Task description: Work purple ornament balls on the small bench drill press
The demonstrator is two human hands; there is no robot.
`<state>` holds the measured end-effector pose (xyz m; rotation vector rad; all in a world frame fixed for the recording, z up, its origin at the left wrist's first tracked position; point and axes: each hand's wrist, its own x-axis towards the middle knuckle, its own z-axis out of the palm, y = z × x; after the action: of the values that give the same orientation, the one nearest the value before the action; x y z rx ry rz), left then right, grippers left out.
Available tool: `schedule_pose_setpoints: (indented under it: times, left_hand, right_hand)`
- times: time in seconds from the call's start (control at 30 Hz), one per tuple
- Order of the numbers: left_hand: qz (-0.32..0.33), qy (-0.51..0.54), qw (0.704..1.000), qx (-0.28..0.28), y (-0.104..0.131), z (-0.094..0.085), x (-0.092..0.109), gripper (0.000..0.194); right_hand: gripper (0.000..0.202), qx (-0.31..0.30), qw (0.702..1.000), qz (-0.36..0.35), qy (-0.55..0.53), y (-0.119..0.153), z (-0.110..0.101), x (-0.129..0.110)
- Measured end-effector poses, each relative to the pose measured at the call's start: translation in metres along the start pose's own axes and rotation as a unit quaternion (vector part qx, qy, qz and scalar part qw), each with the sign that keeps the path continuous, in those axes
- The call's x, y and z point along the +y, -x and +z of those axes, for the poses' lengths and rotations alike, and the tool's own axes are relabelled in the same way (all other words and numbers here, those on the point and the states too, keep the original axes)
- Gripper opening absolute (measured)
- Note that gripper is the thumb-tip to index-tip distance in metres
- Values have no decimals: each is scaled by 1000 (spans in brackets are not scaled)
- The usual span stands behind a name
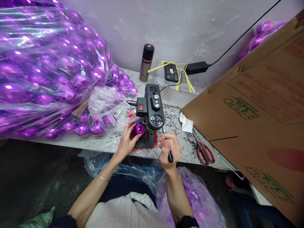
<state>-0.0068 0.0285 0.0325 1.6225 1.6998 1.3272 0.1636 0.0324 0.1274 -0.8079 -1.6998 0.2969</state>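
Note:
A small black bench machine (155, 107) with a red switch stands near the table's front edge. My left hand (128, 141) holds a shiny purple ball (139, 129) between thumb and fingers, at the machine's left side, above its black base plate (148, 142). My right hand (170, 148) is wrapped round the machine's lever (170, 157), whose black grip end shows below the fist. Red plastic lies under the base plate.
Large clear bags of purple balls (54, 66) fill the left. A spray can (146, 62), a phone (171, 72) and a black adapter (197, 67) are at the back. Red-handled scissors (204, 152), white paper (186, 123) and a large cardboard box (258, 126) are on the right.

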Motion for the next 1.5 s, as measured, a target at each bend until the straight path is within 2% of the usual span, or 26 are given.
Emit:
schedule_pose_setpoints:
  times: [0.1, 0.17, 0.3, 0.47, 0.6, 0.9, 1.13, 1.5]
  left_hand:
    - [14, -26, 999, -39, 2, -3, -1, 50]
    - [47, -59, 996, -52, 2, -3, 0, 48]
    - [127, -108, 985, -33, 1, -2, 3, 46]
    - [153, -130, 979, -39, 4, 2, 5, 47]
    - [144, -118, 982, -34, 2, 9, 3, 49]
    - [89, 22, 993, -71, -4, 22, -10, 56]
    - [97, 35, 992, -73, -4, 23, -15, 56]
    - [89, 42, 992, -74, -3, 25, -19, 58]
  right_hand:
    - [23, 2, 1000, 2, -3, 0, 0, 0]
    - [23, 2, 1000, 2, -4, 0, 0, 0]
    - [23, -1, 1000, 2, -5, 0, -1, -1]
    - [24, 1, 1000, 3, -6, -1, 0, -1]
    - [23, 0, 1000, 1, -8, -1, 0, -1]
    - [22, 5, 1000, 5, -7, 2, 1, 0]
    - [24, 16, 1000, 6, 0, 12, 4, 7]
    - [30, 62, 997, -36, -2, 31, 20, 30]
